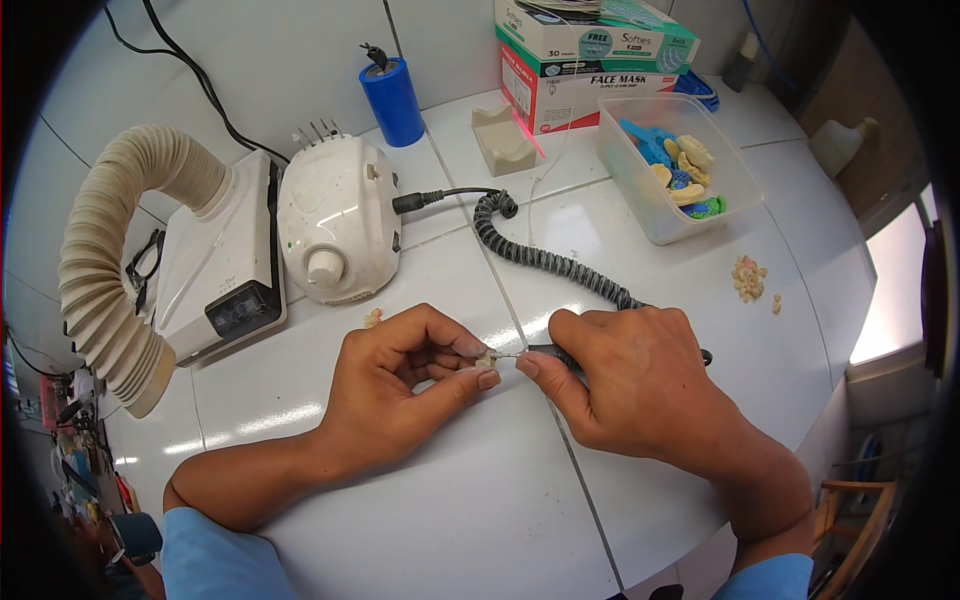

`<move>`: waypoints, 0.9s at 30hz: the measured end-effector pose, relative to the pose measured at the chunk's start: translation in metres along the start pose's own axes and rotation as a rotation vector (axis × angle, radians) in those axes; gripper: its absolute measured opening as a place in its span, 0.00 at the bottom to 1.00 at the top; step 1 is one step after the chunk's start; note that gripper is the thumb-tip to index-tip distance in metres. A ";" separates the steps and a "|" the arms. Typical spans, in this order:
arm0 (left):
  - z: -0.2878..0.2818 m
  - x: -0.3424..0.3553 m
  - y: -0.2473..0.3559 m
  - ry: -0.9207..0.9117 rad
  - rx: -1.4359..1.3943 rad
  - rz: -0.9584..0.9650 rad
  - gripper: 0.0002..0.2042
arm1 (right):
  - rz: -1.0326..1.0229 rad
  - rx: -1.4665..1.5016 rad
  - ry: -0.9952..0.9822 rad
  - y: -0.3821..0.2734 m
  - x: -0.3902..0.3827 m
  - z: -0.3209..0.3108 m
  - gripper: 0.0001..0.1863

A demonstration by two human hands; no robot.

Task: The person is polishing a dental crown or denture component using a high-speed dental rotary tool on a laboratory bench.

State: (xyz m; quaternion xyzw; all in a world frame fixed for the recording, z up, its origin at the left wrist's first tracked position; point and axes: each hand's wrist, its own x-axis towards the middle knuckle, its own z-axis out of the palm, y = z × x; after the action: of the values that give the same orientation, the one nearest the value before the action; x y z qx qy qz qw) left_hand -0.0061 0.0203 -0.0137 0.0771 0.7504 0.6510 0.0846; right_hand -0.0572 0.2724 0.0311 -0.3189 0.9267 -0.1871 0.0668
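Note:
My left hand (405,375) pinches a small cream-coloured tooth piece (485,362) between thumb and fingertips. My right hand (640,375) is closed around a dark rotary handpiece (545,351), with the thumb stretched along its front. A thin metal bur (507,354) points left from the handpiece, its tip at the tooth piece. Whether the tip touches it I cannot tell. From behind my right hand a coiled cable (560,267) runs back to a white control unit (340,225), which carries several burs on top.
Left stands a white extraction box (235,260) with a ribbed hose (95,240). Farther back are a blue cylinder (391,102), a beige block (503,142) and stacked mask boxes (590,85). A clear tub (680,215) holds dental moulds; loose tooth pieces (747,279) lie nearby.

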 end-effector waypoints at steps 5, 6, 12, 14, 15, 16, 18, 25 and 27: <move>0.001 0.000 0.000 0.012 -0.007 0.005 0.09 | 0.010 -0.002 -0.007 0.000 0.000 -0.001 0.24; 0.002 0.000 0.000 0.016 -0.012 0.009 0.10 | 0.016 -0.003 -0.016 0.000 0.000 -0.001 0.24; 0.002 0.000 -0.001 0.005 0.002 0.015 0.10 | 0.010 0.003 -0.001 0.001 -0.001 0.000 0.24; 0.001 0.000 -0.001 0.003 0.008 0.020 0.10 | 0.015 -0.003 -0.013 0.001 -0.001 -0.001 0.24; 0.001 -0.001 -0.001 0.000 0.014 0.026 0.10 | 0.019 -0.010 -0.025 0.001 -0.001 -0.001 0.24; 0.002 -0.001 0.000 0.000 0.014 0.026 0.10 | 0.019 -0.011 -0.025 0.001 -0.001 -0.002 0.24; 0.004 0.000 0.001 0.039 -0.001 0.037 0.11 | 0.014 0.015 -0.011 0.002 -0.001 -0.003 0.24; 0.006 -0.001 0.005 0.040 -0.097 -0.053 0.11 | 0.066 0.065 -0.038 0.002 0.002 -0.007 0.26; 0.004 -0.002 0.003 0.034 -0.093 -0.043 0.11 | 0.068 0.077 -0.028 0.001 0.002 -0.007 0.26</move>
State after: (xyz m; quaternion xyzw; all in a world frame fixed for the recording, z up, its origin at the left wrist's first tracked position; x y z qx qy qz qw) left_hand -0.0035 0.0246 -0.0117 0.0458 0.7220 0.6846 0.0895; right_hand -0.0609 0.2742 0.0375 -0.2868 0.9281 -0.2160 0.0984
